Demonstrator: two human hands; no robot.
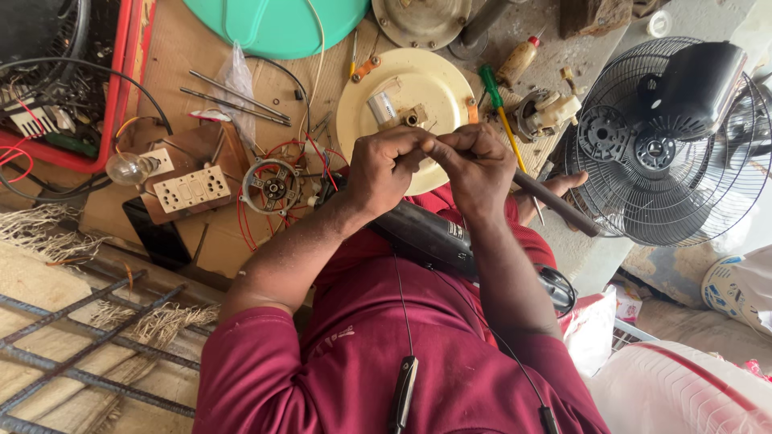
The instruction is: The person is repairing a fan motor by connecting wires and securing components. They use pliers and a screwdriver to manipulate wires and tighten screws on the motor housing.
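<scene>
Cream round fan cover (418,80) beneath left hand (386,169), right hand (474,165), fingertips pinched together on unseen small part

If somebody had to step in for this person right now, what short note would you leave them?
Left hand and right hand: both closed, fingertips pressed together above the lap, pinching something too small to make out.
A dark, tube-shaped tool lies across the lap under the wrists.
On the workbench just beyond the hands: a cream round plate with small parts on it, a motor winding with red wires, a green-handled screwdriver, and a switchboard with a bulb.
A fan with a wire cage stands on the right.
Done: the fan parts lie apart on the bench. Left: nothing is back together yet.
</scene>
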